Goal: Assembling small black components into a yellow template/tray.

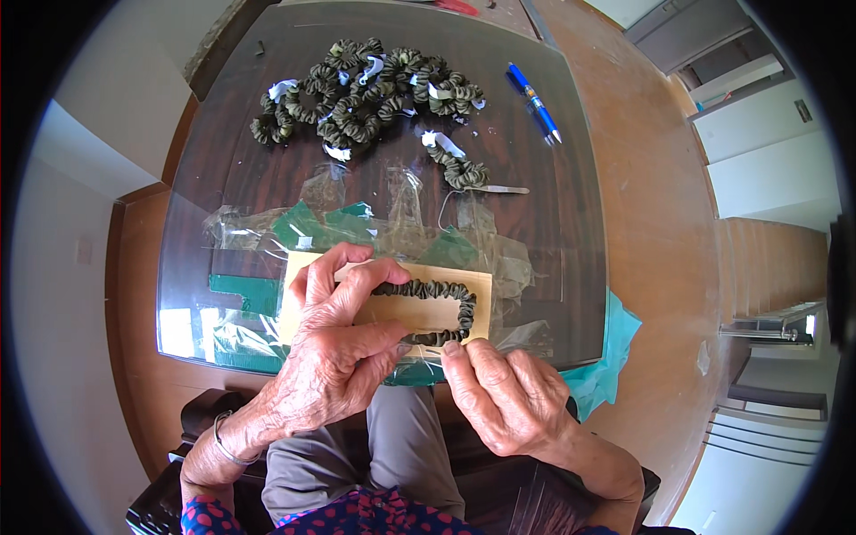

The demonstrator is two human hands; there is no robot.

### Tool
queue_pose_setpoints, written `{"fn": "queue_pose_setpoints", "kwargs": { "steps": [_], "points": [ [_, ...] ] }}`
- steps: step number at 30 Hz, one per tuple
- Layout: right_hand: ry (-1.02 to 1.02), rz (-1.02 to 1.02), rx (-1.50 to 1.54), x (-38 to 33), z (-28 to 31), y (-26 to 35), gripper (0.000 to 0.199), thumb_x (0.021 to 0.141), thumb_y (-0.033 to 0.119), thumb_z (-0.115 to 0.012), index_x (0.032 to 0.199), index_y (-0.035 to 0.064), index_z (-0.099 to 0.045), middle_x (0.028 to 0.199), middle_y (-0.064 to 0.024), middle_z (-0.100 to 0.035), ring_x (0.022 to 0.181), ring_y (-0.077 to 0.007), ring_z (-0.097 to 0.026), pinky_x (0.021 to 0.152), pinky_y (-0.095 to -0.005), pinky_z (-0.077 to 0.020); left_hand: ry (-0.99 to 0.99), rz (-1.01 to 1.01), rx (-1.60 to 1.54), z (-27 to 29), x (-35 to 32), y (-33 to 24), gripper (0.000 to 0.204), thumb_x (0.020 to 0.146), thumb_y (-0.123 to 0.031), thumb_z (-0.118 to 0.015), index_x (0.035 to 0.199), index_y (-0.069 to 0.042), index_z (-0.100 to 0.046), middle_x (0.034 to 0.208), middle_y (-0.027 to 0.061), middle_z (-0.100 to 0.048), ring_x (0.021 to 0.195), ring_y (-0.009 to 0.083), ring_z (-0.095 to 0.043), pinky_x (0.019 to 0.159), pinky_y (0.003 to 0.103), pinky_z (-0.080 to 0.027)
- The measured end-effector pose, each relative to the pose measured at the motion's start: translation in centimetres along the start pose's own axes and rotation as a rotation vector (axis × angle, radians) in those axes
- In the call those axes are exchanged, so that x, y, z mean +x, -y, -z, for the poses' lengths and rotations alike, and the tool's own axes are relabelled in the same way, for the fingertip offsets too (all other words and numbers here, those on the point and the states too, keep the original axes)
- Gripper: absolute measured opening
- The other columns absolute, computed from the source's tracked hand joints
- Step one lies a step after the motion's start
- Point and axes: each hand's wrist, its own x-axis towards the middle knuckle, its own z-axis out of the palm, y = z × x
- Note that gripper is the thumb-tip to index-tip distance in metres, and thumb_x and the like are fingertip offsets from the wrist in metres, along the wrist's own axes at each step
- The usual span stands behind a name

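Where not hidden behind the left hand [330, 343], shows as a long, narrow loop: gathered band [465, 308], dark olive with a faint sheen, puckered tightly into small rounded ridges. Lies on a tan board [482, 312] near the close edge of the glossy dark table [571, 267], just beyond the lap. Runs fairly straight along the top, bends down at the right end, then turns back along the bottom, around a bare stretch of tan. Looks plump and even along the upper run and down the right side; shows less of the lower run, partly covered by fingers.

With the left hand, spans the loop: thumb by the lower run, forefinger by the upper, set wide apart; cannot tell how firmly pressing. With the right hand [508, 401], pinches narrowly at the band's lower edge near its right corner; beside the fingertips, a thin pale end, too small to tell whether also held.

Beyond the board, wrinkled clear film [406, 218] and green sheeting [299, 223]. Farther off, a heap of similar gathered rings [357, 129] with white tags among them. Apart from that heap, a single gathered piece [459, 169] with a white tab, just beside a slim pale tool [504, 189]. To the right, a blue pen [533, 102], lying aslant. Past the near right corner, a crumpled turquoise bag [615, 348].
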Motion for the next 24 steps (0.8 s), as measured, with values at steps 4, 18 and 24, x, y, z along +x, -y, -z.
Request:
{"fn": "queue_pose_setpoints", "kwargs": {
  "steps": [4, 18, 24],
  "points": [
    [-0.031, 0.039, -0.077, 0.4, -0.8, -0.2, 0.029, 0.075, 0.006, -0.072, 0.103, -0.0018, -0.069, 0.092, -0.0103, -0.064, 0.058, -0.0132, -0.052, 0.049, -0.0232, -0.043, 0.038, 0.019, -0.018, 0.3, -0.1, 0.0, 0.022, 0.064, -0.012, -0.078, 0.085, -0.006, -0.073, 0.126, 0.0111, -0.054, 0.125, 0.0386, -0.041, 0.104, 0.052, -0.027],
    [-0.023, 0.218, -0.072, 1.2, -1.4, -1.8, 0.024, 0.073, 0.013, -0.065, 0.095, 0.0019, -0.07, 0.087, -0.0054, -0.065, 0.057, -0.0107, -0.047, 0.048, -0.0231, -0.0319, 0.008, 0.028, 0.096, 0.2, -0.2, -0.5, 0.028, 0.062, -0.011, -0.079, 0.088, -0.006, -0.071, 0.129, 0.0114, -0.051, 0.127, 0.0397, -0.039, 0.104, 0.053, -0.027],
    [0.004, 0.196, 0.015, 2.4, -1.2, -2.0, 0.022, 0.069, 0.013, -0.069, 0.089, 0.003, -0.068, 0.083, -0.0034, -0.063, 0.061, -0.0112, -0.05, 0.048, -0.0246, -0.0333, 0.037, -0.071, 0.104, 0.5, 0.2, 0.1, 0.033, 0.055, -0.007, -0.076, 0.088, -0.009, -0.071, 0.128, 0.0106, -0.052, 0.127, 0.0409, -0.039, 0.102, 0.055, -0.028]
  ]
}}
